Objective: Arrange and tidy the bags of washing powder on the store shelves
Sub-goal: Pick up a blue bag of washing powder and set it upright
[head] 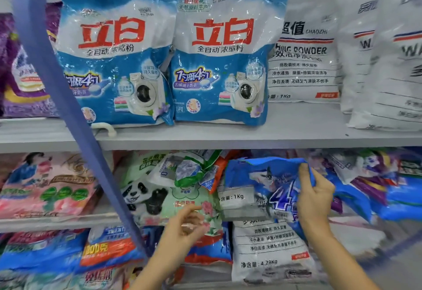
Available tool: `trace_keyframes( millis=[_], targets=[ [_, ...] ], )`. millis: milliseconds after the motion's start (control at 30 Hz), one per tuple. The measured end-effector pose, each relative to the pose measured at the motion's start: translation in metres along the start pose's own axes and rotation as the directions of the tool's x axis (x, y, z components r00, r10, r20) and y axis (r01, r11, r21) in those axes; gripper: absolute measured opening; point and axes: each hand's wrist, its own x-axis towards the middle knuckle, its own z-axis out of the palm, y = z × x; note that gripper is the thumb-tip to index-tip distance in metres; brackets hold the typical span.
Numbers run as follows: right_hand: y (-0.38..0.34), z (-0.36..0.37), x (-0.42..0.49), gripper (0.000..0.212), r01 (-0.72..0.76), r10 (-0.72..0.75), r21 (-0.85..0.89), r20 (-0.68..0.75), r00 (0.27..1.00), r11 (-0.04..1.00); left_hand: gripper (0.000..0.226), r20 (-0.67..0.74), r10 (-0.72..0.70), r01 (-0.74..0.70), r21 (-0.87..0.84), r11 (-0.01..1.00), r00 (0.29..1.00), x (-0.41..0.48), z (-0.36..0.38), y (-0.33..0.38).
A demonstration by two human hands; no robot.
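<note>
The right hand [316,196] grip pinches a crumpled blue plastic washing-powder bag [262,182] at the middle shelf [57,221]; the left hand [185,225] grip cannot be determined. The blue-and-white upper bags [219,61] stand upright, but the mixed heap [171,187] beside the grip awaits sorting.

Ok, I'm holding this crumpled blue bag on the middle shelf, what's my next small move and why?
Probably lift the blue bag upright with your right hand: it slumps crumpled across the grey 1Kg bag, while your left hand by the panda bag could steady its bottom.

Red lettering on blue-and-white bags [114,61]. Black print and red-blue stripes on white sacks [303,65]. Panda pattern on green bag [146,196].
</note>
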Motion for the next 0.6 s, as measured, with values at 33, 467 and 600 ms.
trace_keyframes(
  millis=[33, 467, 600],
  targets=[
    [-0.008, -0.004, -0.009, 0.048, -0.022, 0.020, 0.032, 0.047, 0.999, 0.999, 0.040, 0.032, -0.016, 0.016, -0.016, 1.000, 0.999, 0.003, 0.010, -0.002],
    [-0.063, 0.010, -0.054, 0.034, -0.662, 0.457, 0.317, 0.523, 0.719, 0.679, 0.086, 0.104, 0.023, 0.018, -0.384, 0.923, 0.994, 0.016, -0.017, 0.004],
    [-0.057, 0.018, -0.054, 0.038, -0.600, 0.421, 0.249, 0.515, 0.747, 0.760, 0.072, -0.063, 0.117, -0.132, -0.585, 0.800, 0.991, 0.019, -0.027, 0.030]
  ],
)
